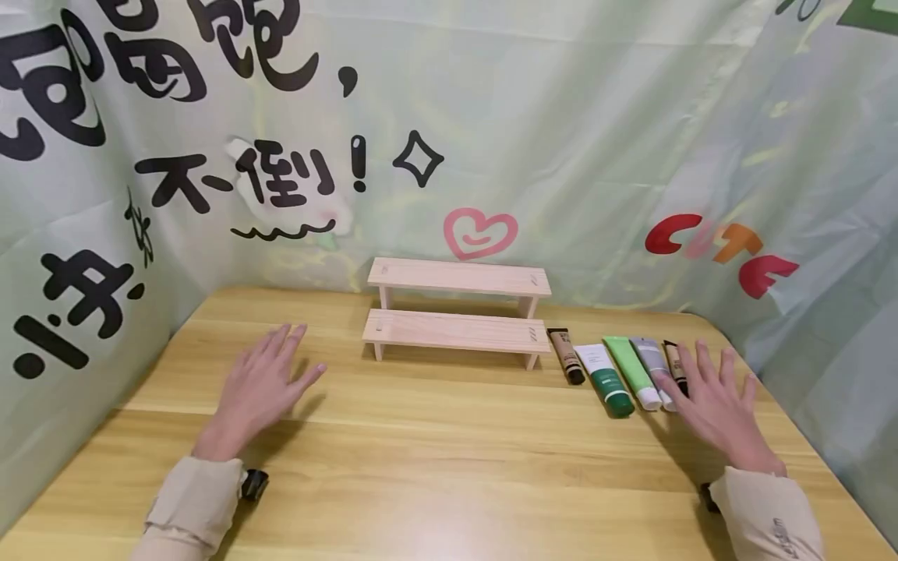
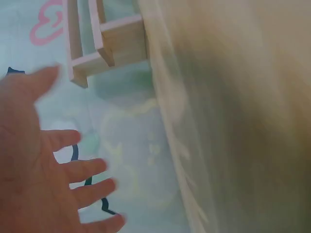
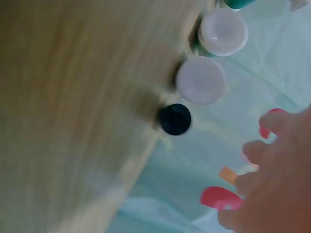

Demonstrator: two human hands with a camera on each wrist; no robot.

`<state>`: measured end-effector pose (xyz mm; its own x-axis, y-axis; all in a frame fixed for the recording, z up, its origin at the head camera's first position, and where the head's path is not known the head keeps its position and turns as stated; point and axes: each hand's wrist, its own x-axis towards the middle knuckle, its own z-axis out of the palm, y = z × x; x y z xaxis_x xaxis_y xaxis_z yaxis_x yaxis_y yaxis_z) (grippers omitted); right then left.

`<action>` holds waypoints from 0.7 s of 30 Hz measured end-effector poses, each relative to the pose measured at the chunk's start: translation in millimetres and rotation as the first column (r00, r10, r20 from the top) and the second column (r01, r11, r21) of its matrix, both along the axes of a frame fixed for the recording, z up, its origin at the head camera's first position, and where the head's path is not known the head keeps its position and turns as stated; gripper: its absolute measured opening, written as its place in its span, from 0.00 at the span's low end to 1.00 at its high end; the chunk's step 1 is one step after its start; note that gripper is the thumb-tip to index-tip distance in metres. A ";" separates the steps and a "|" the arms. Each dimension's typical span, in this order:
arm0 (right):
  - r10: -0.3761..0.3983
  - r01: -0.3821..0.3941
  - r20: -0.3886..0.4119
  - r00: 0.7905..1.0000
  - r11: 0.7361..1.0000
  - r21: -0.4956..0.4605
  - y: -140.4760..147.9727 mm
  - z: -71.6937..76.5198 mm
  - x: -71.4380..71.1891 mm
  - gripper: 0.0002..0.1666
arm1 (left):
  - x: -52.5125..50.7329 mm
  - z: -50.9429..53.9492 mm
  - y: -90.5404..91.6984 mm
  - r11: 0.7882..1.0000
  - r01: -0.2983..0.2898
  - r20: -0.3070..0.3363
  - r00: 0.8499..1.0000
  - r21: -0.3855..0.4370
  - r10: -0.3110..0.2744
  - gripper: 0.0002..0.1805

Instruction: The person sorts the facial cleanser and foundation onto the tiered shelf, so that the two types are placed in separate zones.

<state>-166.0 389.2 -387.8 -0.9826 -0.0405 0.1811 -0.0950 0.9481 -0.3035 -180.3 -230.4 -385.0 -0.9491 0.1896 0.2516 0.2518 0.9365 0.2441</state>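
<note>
In the head view my left hand point(image 1: 261, 386) hovers over the left part of the table, fingers spread, holding nothing. On the right, my right hand point(image 1: 719, 405) is spread above the near end of a row of tubes, also holding nothing. The row runs from a brown tube with a black cap point(image 1: 566, 356) through a white and green tube point(image 1: 606, 380), a light green tube point(image 1: 633, 372) and a grey-purple tube point(image 1: 652, 366) to another brown tube point(image 1: 675, 365), partly hidden by that hand. Their caps face me; the right wrist view shows a black cap point(image 3: 175, 119) closely.
A two-step pale wooden rack point(image 1: 456, 330) stands at the back middle of the wooden table point(image 1: 449, 467), left of the tubes. Printed cloth point(image 1: 561, 117) hangs behind the table and along both sides.
</note>
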 end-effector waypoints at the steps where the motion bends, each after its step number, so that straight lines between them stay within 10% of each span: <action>1: 0.005 -0.005 -0.008 1.000 1.000 -0.024 2.2 1.3 -2.5 0.46 | -3.0 1.3 2.7 0.999 0.013 0.031 0.999 0.049 -0.015 0.40; 4: 0.001 -0.005 -0.041 0.999 0.994 -0.109 7.7 9.1 -9.0 0.38 | -12.9 4.6 9.1 0.967 0.042 0.112 0.991 0.251 -0.072 0.33; 11: -0.078 0.054 -0.065 0.995 0.948 -0.314 14.1 27.8 -23.0 0.27 | -29.1 3.3 19.0 0.801 -0.024 0.221 0.966 0.598 -0.136 0.25; 16: -0.052 0.081 0.068 0.996 0.835 -0.544 19.9 34.6 -28.8 0.28 | -42.7 -3.5 28.6 0.604 -0.127 0.308 0.929 0.787 -0.206 0.25; 21: -0.005 0.109 0.163 0.987 0.762 -0.638 20.8 38.9 -34.3 0.30 | -50.6 -11.1 34.1 0.517 -0.216 0.358 0.914 0.828 -0.192 0.23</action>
<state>-200.3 410.0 -349.0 -0.9959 0.0909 0.0023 0.0462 0.5270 -0.8486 -231.0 -196.4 -396.2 -0.9947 0.0706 -0.0743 -0.0560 0.2325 0.9710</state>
